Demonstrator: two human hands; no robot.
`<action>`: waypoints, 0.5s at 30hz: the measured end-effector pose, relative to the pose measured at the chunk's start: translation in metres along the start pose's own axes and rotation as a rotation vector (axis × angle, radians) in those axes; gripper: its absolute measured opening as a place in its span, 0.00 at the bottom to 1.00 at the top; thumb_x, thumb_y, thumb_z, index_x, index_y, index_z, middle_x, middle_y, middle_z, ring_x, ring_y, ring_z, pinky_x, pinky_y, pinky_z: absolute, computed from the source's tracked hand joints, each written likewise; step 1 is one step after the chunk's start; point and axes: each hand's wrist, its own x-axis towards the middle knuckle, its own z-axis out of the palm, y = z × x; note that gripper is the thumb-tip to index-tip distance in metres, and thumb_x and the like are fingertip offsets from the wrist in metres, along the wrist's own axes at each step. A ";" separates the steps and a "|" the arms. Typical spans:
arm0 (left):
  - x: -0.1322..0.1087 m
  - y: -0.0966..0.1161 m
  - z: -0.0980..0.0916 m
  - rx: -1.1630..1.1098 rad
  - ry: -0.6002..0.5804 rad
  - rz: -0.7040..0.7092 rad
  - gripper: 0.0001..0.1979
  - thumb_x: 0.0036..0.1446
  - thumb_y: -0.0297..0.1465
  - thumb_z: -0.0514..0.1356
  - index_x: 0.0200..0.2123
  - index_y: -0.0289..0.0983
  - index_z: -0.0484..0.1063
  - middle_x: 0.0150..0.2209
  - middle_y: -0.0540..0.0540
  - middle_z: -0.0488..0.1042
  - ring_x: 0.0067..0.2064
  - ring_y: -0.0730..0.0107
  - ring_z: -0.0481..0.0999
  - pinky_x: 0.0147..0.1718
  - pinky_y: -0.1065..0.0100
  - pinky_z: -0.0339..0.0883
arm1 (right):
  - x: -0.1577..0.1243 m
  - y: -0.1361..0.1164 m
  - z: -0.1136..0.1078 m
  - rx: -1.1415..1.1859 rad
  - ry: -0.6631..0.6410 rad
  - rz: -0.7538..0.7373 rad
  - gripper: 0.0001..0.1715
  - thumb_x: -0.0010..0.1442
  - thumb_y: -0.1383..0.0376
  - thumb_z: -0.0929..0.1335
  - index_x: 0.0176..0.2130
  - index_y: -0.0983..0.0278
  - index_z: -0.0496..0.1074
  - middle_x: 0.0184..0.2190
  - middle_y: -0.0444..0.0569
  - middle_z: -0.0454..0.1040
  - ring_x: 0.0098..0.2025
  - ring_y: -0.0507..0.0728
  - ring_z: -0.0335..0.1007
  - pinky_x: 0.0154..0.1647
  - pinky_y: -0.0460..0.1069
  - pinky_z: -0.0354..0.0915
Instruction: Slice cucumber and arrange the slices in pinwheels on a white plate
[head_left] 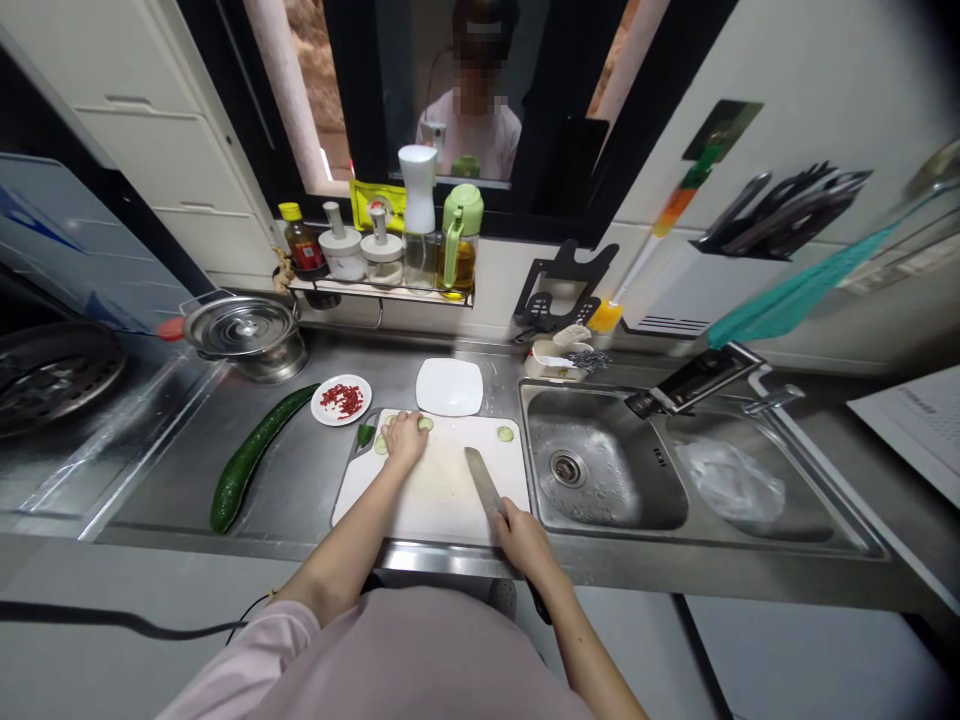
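Note:
A white cutting board (442,510) lies at the counter's front edge. My left hand (405,440) rests at the board's far left, fingers curled down over pale green cucumber slices (381,445); the hand partly hides them. In my right hand (523,540) is a kitchen knife (482,478), its blade slanting up and left over the board's right half. A lone cucumber slice (505,434) lies in the far right corner. Near the left hand sits a dark green cucumber end (364,436). Behind the board stands a white square plate (450,387).
A long whole cucumber (251,465) lies left of the board, beside a small plate (363,410) of chopped red pieces. A lidded metal pot (259,340) stands farther left. To the right is a double sink (600,525). A shelf (382,292) with seasoning bottles hangs behind.

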 end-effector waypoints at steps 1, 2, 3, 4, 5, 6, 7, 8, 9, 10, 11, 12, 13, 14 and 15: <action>0.001 0.000 0.000 -0.001 -0.001 -0.002 0.17 0.56 0.34 0.56 0.49 0.44 0.73 0.48 0.40 0.72 0.52 0.52 0.67 0.49 0.54 0.53 | 0.001 0.000 0.000 0.002 -0.001 0.001 0.13 0.68 0.62 0.57 0.45 0.63 0.66 0.37 0.52 0.77 0.39 0.56 0.71 0.32 0.47 0.48; 0.001 0.000 0.000 -0.004 -0.002 -0.003 0.16 0.56 0.34 0.56 0.48 0.44 0.73 0.48 0.41 0.72 0.52 0.53 0.68 0.49 0.55 0.53 | 0.001 0.000 0.000 0.004 -0.002 0.001 0.13 0.68 0.62 0.57 0.45 0.63 0.66 0.38 0.52 0.77 0.39 0.56 0.71 0.32 0.47 0.48; 0.002 0.000 0.000 -0.009 -0.003 -0.003 0.15 0.56 0.34 0.56 0.47 0.44 0.73 0.48 0.41 0.72 0.52 0.53 0.68 0.49 0.55 0.54 | 0.002 0.000 0.000 0.006 -0.002 0.001 0.13 0.68 0.62 0.57 0.45 0.63 0.66 0.38 0.52 0.77 0.39 0.56 0.71 0.32 0.47 0.48; 0.003 0.000 0.001 -0.013 -0.004 -0.004 0.15 0.56 0.34 0.56 0.47 0.44 0.73 0.49 0.41 0.72 0.51 0.53 0.68 0.49 0.55 0.54 | 0.003 0.000 0.000 0.007 0.001 0.002 0.13 0.68 0.62 0.57 0.45 0.63 0.66 0.38 0.52 0.77 0.39 0.56 0.71 0.32 0.47 0.48; 0.003 0.000 0.001 -0.016 -0.005 -0.007 0.14 0.56 0.33 0.56 0.46 0.44 0.73 0.49 0.41 0.72 0.51 0.53 0.68 0.48 0.56 0.54 | 0.003 0.000 0.000 0.010 0.005 0.001 0.13 0.68 0.62 0.57 0.45 0.63 0.66 0.38 0.52 0.77 0.38 0.56 0.71 0.32 0.47 0.48; 0.004 0.000 0.001 -0.018 -0.006 -0.009 0.14 0.56 0.33 0.56 0.45 0.43 0.73 0.49 0.42 0.72 0.51 0.53 0.68 0.48 0.56 0.55 | 0.004 0.001 0.001 0.015 0.010 -0.001 0.13 0.68 0.62 0.57 0.45 0.63 0.66 0.38 0.52 0.77 0.38 0.56 0.71 0.32 0.47 0.48; 0.005 0.000 0.001 -0.019 -0.005 -0.009 0.13 0.55 0.32 0.56 0.45 0.43 0.73 0.48 0.42 0.72 0.51 0.54 0.68 0.48 0.56 0.55 | 0.005 0.001 0.001 0.021 0.015 -0.003 0.14 0.68 0.62 0.57 0.45 0.63 0.66 0.38 0.52 0.77 0.39 0.55 0.71 0.32 0.47 0.48; 0.005 0.000 0.001 -0.021 -0.003 -0.007 0.13 0.55 0.32 0.56 0.44 0.43 0.72 0.48 0.42 0.72 0.51 0.54 0.68 0.48 0.57 0.55 | 0.006 0.002 0.001 0.026 0.019 -0.005 0.14 0.68 0.62 0.57 0.45 0.63 0.66 0.38 0.52 0.77 0.39 0.55 0.71 0.32 0.47 0.48; 0.006 0.000 0.001 -0.024 0.002 -0.003 0.13 0.55 0.31 0.57 0.44 0.43 0.72 0.48 0.42 0.73 0.51 0.54 0.69 0.47 0.57 0.55 | 0.007 0.002 0.001 0.029 0.018 -0.006 0.14 0.68 0.62 0.57 0.45 0.63 0.66 0.38 0.52 0.77 0.39 0.55 0.71 0.32 0.47 0.48; 0.006 0.000 0.001 -0.029 0.007 0.002 0.12 0.54 0.30 0.56 0.43 0.43 0.72 0.47 0.43 0.73 0.50 0.55 0.69 0.47 0.58 0.55 | 0.008 0.002 0.000 0.030 0.014 -0.007 0.14 0.68 0.62 0.57 0.45 0.63 0.66 0.38 0.51 0.77 0.39 0.55 0.71 0.32 0.47 0.48; 0.006 0.001 0.001 -0.038 0.012 0.008 0.12 0.54 0.29 0.56 0.43 0.43 0.71 0.46 0.43 0.73 0.50 0.56 0.69 0.47 0.58 0.55 | 0.009 0.002 0.000 0.029 0.008 -0.006 0.13 0.68 0.62 0.57 0.46 0.63 0.66 0.38 0.51 0.77 0.39 0.56 0.71 0.32 0.47 0.48; 0.006 0.001 0.001 -0.049 0.017 0.013 0.12 0.54 0.28 0.56 0.42 0.43 0.71 0.45 0.44 0.74 0.50 0.57 0.70 0.47 0.59 0.55 | 0.010 0.002 0.000 0.027 0.003 -0.005 0.13 0.68 0.62 0.57 0.46 0.63 0.66 0.38 0.51 0.77 0.40 0.56 0.71 0.32 0.47 0.48; 0.006 0.002 0.001 -0.064 0.019 0.017 0.11 0.54 0.28 0.57 0.42 0.43 0.71 0.44 0.45 0.75 0.49 0.57 0.70 0.47 0.59 0.55 | 0.011 0.002 0.000 0.025 0.000 -0.003 0.13 0.67 0.62 0.57 0.46 0.63 0.66 0.38 0.51 0.77 0.40 0.56 0.71 0.32 0.47 0.48; 0.006 0.003 0.001 -0.082 0.020 0.019 0.11 0.54 0.28 0.56 0.41 0.43 0.71 0.43 0.45 0.75 0.48 0.58 0.70 0.47 0.60 0.55 | 0.012 0.002 -0.001 0.024 -0.001 -0.004 0.13 0.67 0.62 0.57 0.46 0.63 0.66 0.38 0.51 0.77 0.40 0.56 0.71 0.32 0.47 0.48; 0.006 0.003 0.001 -0.105 0.019 0.020 0.10 0.54 0.27 0.56 0.40 0.43 0.71 0.42 0.46 0.76 0.48 0.59 0.71 0.47 0.60 0.55 | 0.013 0.002 -0.001 0.023 -0.001 -0.005 0.13 0.67 0.62 0.57 0.46 0.63 0.66 0.38 0.51 0.77 0.40 0.56 0.71 0.32 0.47 0.48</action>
